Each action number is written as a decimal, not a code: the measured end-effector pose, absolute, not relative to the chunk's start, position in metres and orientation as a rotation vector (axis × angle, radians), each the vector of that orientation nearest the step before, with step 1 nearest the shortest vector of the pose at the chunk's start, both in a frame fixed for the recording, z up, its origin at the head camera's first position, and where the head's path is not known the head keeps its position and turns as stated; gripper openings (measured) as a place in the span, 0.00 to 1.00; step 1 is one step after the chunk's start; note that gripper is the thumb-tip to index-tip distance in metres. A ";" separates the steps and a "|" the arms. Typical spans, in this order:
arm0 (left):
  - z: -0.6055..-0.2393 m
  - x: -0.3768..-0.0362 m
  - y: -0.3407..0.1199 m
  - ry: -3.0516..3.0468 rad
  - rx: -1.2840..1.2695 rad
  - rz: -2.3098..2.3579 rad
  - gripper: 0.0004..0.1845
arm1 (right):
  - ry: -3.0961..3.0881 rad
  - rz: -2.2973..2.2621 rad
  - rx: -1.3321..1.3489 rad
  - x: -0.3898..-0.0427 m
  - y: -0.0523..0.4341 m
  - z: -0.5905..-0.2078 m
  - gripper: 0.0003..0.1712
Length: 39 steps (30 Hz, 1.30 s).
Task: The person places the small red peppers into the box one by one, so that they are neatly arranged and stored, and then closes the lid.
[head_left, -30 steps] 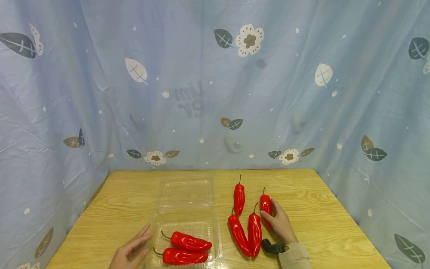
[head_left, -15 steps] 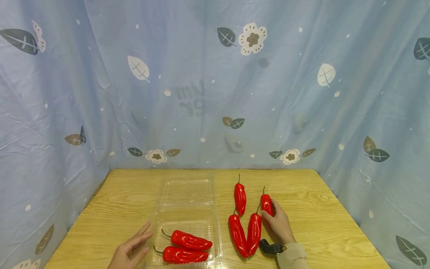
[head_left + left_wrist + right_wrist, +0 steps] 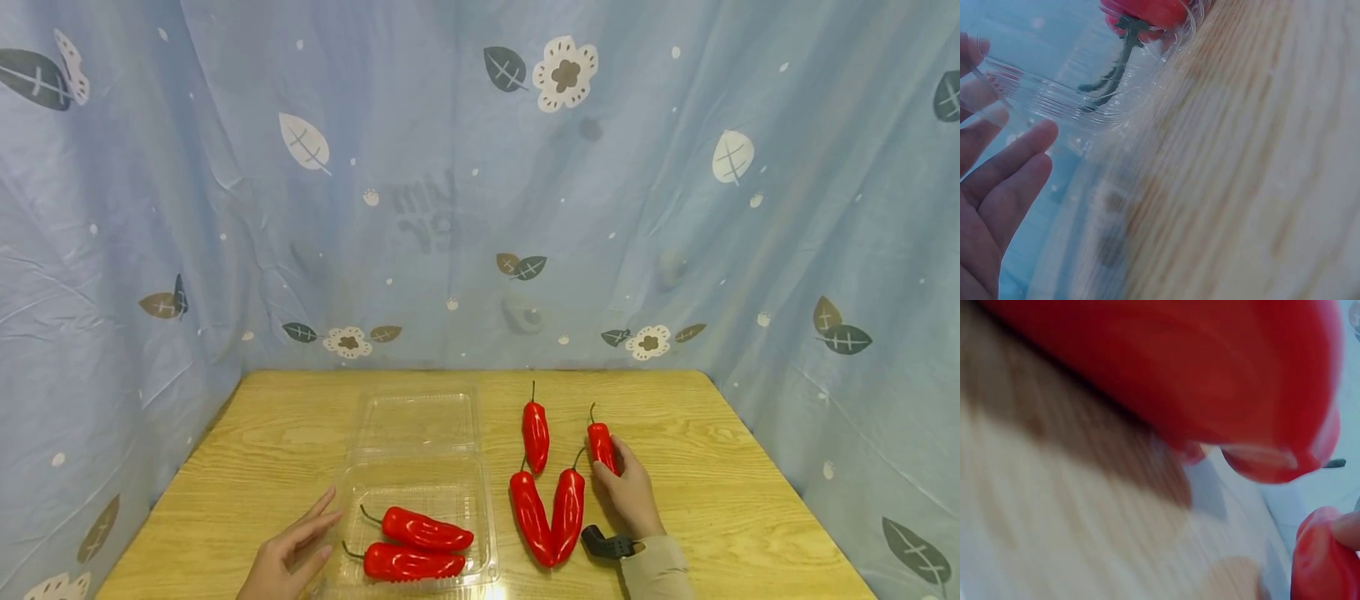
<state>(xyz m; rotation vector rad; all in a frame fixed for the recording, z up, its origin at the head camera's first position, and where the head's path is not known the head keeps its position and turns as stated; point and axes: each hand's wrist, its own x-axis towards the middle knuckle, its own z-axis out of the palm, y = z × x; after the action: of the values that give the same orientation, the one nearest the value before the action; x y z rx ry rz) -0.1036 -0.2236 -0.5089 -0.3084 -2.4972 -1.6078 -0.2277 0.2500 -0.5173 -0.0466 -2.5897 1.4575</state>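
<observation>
My right hand (image 3: 628, 493) grips a red pepper (image 3: 602, 445) on the right part of the wooden table (image 3: 285, 442); a fingertip on it shows at the right wrist view's edge. Three other red peppers lie to its left: one upright (image 3: 536, 433) and two side by side (image 3: 531, 517) (image 3: 567, 514). My left hand (image 3: 288, 557) rests with straight fingers against the left rim of a clear plastic clamshell box (image 3: 420, 492), whose near half holds two red peppers (image 3: 423, 529) (image 3: 408, 563). In the left wrist view my fingers (image 3: 997, 181) lie beside the box wall (image 3: 1054, 103).
Blue curtain with leaf and flower prints (image 3: 480, 183) hangs on all sides behind the table. The box's open lid half (image 3: 417, 423) lies flat toward the back. A black strap (image 3: 609, 544) sits at my right wrist.
My right hand with the pepper has drawn slightly away from the pair of peppers and lifted its tip. The left hand stays by the box.
</observation>
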 end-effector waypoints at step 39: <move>-0.509 -0.104 -0.224 -2.444 -0.400 -1.598 0.18 | -2.366 1.810 0.183 -0.209 0.238 -0.464 0.36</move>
<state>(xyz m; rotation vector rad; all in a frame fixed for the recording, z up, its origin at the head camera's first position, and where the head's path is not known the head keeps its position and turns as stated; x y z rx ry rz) -0.1040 -0.2236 -0.5094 -0.4000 -2.4436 -1.5978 -0.2091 0.2381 -0.4645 0.1833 -2.3662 1.8101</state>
